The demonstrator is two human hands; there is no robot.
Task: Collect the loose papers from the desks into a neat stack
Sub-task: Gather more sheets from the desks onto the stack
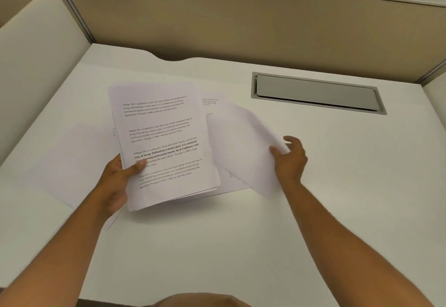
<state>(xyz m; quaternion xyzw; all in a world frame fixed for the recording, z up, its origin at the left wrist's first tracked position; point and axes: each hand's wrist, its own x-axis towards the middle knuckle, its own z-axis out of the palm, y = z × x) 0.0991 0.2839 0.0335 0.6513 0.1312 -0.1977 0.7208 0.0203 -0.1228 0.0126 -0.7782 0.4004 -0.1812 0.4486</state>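
You have a stack of papers left of the frame's centre, white sheets printed with short paragraphs of black text, one partly bold. The stack is tilted, its top leaning toward the upper left, and its lower edges are fanned and uneven. Right of it a single sheet is lifted and blurred, its blank side facing you. More loose pages lie flat on the desk under and beside these, a bit of print showing above the lifted sheet and a pale sheet at the left.
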